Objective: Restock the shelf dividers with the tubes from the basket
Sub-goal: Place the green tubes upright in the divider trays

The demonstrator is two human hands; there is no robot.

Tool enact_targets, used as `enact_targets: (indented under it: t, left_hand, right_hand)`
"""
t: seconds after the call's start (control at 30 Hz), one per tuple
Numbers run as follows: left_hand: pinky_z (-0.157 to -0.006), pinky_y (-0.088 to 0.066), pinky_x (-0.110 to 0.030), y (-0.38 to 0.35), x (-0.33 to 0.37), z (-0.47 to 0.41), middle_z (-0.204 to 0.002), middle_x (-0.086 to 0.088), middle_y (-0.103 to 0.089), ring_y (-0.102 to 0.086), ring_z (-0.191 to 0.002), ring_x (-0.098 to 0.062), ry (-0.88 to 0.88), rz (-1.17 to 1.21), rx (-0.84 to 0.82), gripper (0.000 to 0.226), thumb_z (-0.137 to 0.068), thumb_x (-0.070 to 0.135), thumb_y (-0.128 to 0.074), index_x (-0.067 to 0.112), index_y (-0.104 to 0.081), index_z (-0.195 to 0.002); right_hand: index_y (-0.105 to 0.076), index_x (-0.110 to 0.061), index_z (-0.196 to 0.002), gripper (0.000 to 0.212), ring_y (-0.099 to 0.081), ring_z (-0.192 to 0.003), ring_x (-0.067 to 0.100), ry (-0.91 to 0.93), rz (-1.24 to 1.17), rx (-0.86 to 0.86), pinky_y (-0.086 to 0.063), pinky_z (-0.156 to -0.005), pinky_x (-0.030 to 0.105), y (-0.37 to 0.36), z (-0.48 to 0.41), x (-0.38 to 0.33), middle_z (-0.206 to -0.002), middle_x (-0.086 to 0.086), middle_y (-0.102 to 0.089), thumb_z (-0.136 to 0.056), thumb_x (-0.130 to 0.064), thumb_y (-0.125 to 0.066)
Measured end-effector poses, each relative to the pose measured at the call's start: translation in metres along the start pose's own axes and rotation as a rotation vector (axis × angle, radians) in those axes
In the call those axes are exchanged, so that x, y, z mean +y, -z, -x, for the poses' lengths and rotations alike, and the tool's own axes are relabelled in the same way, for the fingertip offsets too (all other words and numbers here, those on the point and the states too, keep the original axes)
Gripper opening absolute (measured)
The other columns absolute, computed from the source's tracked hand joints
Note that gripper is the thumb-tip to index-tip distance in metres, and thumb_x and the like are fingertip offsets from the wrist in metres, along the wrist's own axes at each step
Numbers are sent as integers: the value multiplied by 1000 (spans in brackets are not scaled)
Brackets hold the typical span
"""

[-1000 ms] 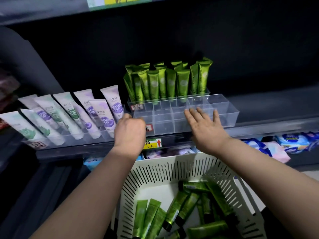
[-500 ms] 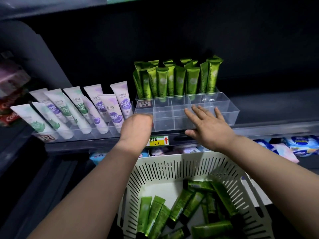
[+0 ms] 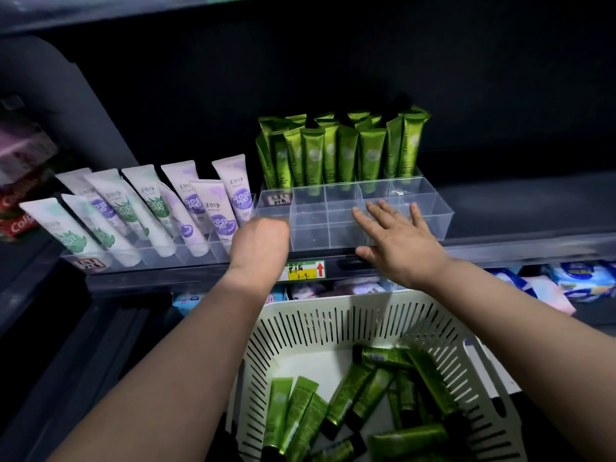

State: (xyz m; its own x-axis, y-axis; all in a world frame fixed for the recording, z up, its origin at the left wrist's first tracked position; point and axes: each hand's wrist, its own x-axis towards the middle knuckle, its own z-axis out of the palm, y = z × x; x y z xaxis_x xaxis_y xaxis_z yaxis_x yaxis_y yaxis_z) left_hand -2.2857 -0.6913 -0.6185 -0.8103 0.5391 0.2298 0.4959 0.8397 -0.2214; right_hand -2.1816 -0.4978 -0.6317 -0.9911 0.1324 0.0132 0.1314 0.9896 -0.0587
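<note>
A clear divider tray [image 3: 310,235] sits on the dark shelf, its back row filled with upright green tubes [image 3: 346,151] and its front cells empty. My left hand [image 3: 258,245] is at the tray's front left corner, fingers curled over its wall and hidden from view. My right hand [image 3: 400,241] lies flat on the tray's front right cells with fingers straight and thumb at the front edge. Below my arms, a white slotted basket [image 3: 333,308] holds several loose green tubes [image 3: 353,391].
White tubes with purple and green prints [image 3: 160,208] lean in another divider to the left. A yellow price label [image 3: 305,270] is fixed to the shelf rail. Soft packets [image 3: 580,281] fill the lower shelf. Red boxes [image 3: 16,221] sit far left.
Both hands keep their places on the clear tray. Only the view has shifted a little, so the shelf appears further right.
</note>
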Motion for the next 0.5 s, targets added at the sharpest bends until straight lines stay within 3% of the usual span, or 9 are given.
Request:
enact_targets:
  t: [0.17,0.37,0.5]
  left_hand:
    - [-66,-46,-36,-2,3,4,-96,-11,-66,-64,-90,-31,-33,6,-27,30,-86,-7,-48,10,-62,-106]
    - [-68,-44,-37,1,2,1,-101,-14,-65,-63,-95,-33,-37,20,-64,30,-88,-7,-47,10,-60,-108]
    - [-70,-47,-38,4,6,6,-105,-14,-64,-63,-96,-32,-11,37,-82,33,-87,-9,-46,7,-58,-113]
  right_hand:
    - [7,-30,-151,67,8,-147,17,10,-4,-59,8,-116,50,-3,0,2,-160,1,6,-99,-47,-33]
    - [-1,-29,-153,64,-15,-145,22,28,1,-80,-2,-117,48,5,1,3,-161,2,3,-100,-34,-38]
    - [1,-29,-153,66,-12,-146,21,36,8,-80,0,-116,47,3,2,3,-161,2,3,-100,-36,-39]
